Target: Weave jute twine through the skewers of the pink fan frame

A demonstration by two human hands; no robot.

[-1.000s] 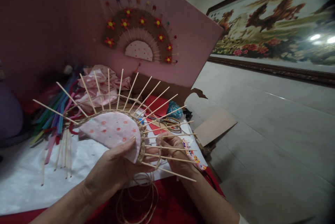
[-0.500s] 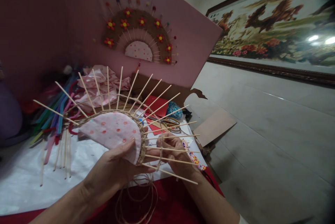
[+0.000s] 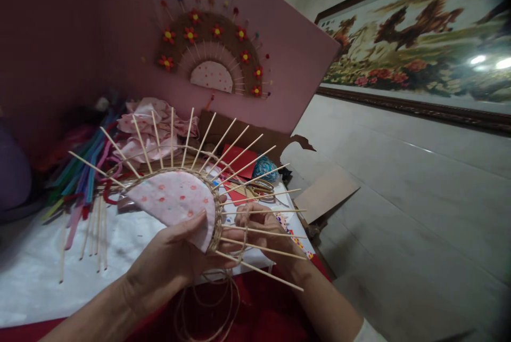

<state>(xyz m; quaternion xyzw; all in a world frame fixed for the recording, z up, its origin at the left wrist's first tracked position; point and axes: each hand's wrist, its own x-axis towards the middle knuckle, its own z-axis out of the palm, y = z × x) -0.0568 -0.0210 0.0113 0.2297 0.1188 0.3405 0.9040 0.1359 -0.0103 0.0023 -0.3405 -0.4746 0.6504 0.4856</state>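
Observation:
My left hand (image 3: pixel 171 251) is closed on the lower right of a half-round panel (image 3: pixel 171 198) covered in pale pink cloth with red spots, thumb on top and fingers behind. Thin wooden sticks (image 3: pixel 275 171) fan out from its curved edge. Brown twine (image 3: pixel 218 214) is woven between the sticks close to that edge, and a looser strand arcs across them farther out. Behind the lower right sticks, my right hand (image 3: pixel 259 225) pinches the twine with thumb and fingertips, partly hidden by the sticks. Loose loops of twine hang below the panel.
A similar finished half-round piece with red flowers (image 3: pixel 217 30) is on the pink board behind. Colourful pipe cleaners (image 3: pixel 85 171), crumpled pink cloth (image 3: pixel 149 118), loose sticks (image 3: pixel 98 246), scissors (image 3: pixel 261 187), red paper (image 3: pixel 239 158) and a blue yarn ball (image 3: pixel 266 168) lie around the white-covered table (image 3: pixel 128 278).
The panel with its sticks has turned slightly clockwise, the left sticks shifting right and the top ones dropping a little. My right hand stays at the twine among the lower right sticks.

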